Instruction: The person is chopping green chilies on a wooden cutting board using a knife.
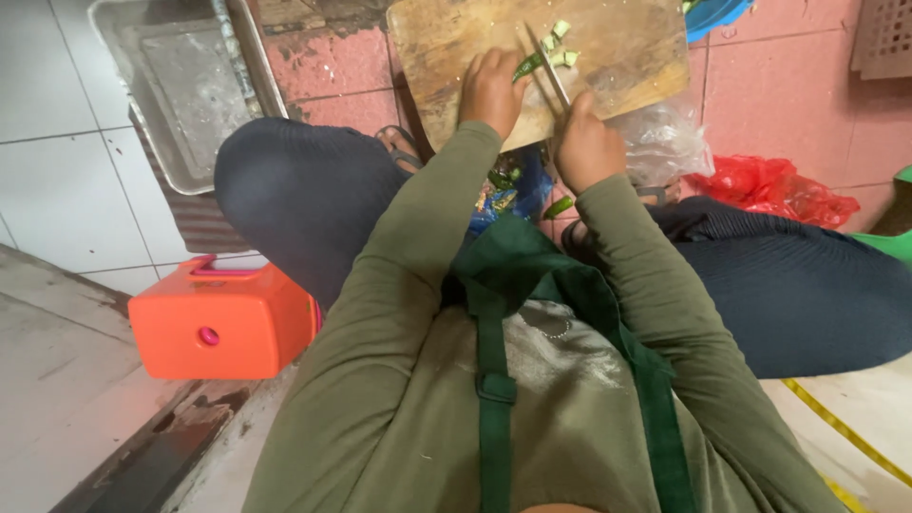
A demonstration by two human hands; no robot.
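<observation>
A wooden cutting board point(456, 43) lies on the pink tiled floor in front of my knees. My left hand point(491, 90) presses a long green vegetable point(527, 66) down on the board. My right hand point(586, 144) grips a knife point(546, 65) whose blade crosses the vegetable. Several cut green pieces point(560, 43) lie just beyond the blade. Both arms are in olive sleeves, and a dark green apron hangs over my chest.
A metal tray point(171, 85) sits at the left on the floor. An orange plastic stool point(223, 323) stands beside my left leg. A clear plastic bag point(660, 142) and a red plastic bag point(774, 185) lie at the right. A blue bag with green scraps point(508, 190) sits between my knees.
</observation>
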